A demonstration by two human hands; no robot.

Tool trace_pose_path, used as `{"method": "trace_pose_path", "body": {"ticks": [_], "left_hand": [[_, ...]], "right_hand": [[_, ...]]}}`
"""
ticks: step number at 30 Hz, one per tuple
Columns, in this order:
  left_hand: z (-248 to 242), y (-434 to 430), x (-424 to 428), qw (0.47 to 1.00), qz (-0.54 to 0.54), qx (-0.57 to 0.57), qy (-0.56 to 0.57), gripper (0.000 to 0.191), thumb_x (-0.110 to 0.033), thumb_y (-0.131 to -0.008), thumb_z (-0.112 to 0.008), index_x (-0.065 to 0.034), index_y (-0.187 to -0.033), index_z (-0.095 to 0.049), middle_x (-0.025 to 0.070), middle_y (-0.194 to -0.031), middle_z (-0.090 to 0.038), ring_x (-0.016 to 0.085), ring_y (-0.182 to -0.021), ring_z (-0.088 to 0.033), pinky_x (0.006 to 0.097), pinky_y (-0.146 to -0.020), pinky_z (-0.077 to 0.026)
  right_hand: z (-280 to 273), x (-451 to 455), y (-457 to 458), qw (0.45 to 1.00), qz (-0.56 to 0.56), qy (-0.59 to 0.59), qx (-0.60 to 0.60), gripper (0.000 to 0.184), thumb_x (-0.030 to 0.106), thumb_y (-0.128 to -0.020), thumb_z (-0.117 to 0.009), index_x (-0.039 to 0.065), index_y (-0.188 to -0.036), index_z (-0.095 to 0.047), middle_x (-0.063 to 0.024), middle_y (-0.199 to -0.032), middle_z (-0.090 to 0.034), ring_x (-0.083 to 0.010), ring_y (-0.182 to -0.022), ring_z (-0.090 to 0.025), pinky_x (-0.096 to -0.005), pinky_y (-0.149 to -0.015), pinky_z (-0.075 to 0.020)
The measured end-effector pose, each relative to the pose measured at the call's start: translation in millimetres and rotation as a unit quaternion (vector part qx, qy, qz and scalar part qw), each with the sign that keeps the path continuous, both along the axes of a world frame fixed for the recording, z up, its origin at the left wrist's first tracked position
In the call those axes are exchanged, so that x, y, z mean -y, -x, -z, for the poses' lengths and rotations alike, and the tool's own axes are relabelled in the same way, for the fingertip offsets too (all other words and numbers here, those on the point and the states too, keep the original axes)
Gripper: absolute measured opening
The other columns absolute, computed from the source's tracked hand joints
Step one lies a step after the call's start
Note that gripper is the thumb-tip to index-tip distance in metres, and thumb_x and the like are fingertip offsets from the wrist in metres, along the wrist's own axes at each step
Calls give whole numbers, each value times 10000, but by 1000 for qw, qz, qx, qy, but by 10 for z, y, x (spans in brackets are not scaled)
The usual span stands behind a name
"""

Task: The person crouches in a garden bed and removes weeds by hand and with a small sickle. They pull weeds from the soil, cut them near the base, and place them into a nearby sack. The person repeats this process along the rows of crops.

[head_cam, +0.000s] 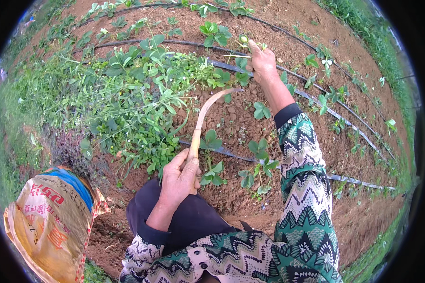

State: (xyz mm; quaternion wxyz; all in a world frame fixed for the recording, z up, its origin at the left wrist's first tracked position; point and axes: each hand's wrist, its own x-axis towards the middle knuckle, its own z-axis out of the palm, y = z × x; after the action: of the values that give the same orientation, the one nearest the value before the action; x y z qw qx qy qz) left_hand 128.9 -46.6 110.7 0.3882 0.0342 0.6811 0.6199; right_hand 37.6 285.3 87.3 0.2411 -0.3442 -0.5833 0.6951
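My left hand [180, 177] grips the wooden handle of a sickle [205, 113] above my dark-trousered knee. Its curved, worn blade rises from the fist and bends right over bare soil, the tip short of my right forearm. Stretched far forward, my right hand [264, 63] is closed around some pale plant stems [237, 56]. A small pale green fruit or bud [243, 39] shows just beyond its fingers. Beside that hand grows a leafy strawberry plant [215, 34]. The palm side of the right hand is hidden.
Dense flowering weeds [138, 95] cover the bed left of the sickle. Black drip irrigation hoses [340, 109] cross the reddish soil among young strawberry plants [258, 148]. A printed woven sack [53, 226] stands at lower left. Grass [375, 39] borders the plot at right.
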Motion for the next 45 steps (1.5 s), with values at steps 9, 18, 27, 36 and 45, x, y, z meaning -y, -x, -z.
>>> {"method": "trace_pose_path", "body": {"ticks": [9,18,27,36,45], "left_hand": [[284,-789,285,947,283,-148,-22,391,-279,-896,-560,8,-1163,-546,70,-841,-650,189,-734,-624,302,-655,-491],[172,-177,90,969,-16,197,-148,517,-548,-915,-404,-54,-1041,-487,49,-948,-510,177,-725,-582,271,-484,-449],[455,-37,244,951,-187,167,-179,261,-310,-951,-474,-70,-856,-510,-42,-604,-436,32,-383,-308,186,-320,-219],[441,91,55,937,-265,178,-144,252,-290,-951,-463,-55,-874,-510,-31,-592,-437,44,-382,-315,205,-321,-215],[483,120,9,949,-247,162,-109,245,-277,-949,-468,-48,-878,-517,-24,-594,-441,47,-385,-322,207,-328,-210]], "right_hand": [[-541,1185,-1237,914,-387,-56,113,353,315,-891,-591,84,-633,-521,45,-507,-408,-65,-420,-339,-263,-385,-280],[-247,2037,-1300,788,-338,-497,132,459,409,-885,-501,27,-636,-559,-178,-555,-557,-376,-612,-599,-461,-562,-458],[809,1247,-426,881,-211,-353,234,504,462,-816,-584,-40,-797,-620,-240,-814,-636,-348,-853,-631,-421,-794,-475],[1009,756,510,751,-200,-494,389,812,600,-689,-678,-75,-1112,-517,-228,-981,-631,-325,-922,-621,-371,-803,-492],[1110,662,498,851,-58,-466,234,800,440,-605,-815,-12,-1142,-433,-186,-901,-645,-315,-877,-633,-355,-754,-503]]}}
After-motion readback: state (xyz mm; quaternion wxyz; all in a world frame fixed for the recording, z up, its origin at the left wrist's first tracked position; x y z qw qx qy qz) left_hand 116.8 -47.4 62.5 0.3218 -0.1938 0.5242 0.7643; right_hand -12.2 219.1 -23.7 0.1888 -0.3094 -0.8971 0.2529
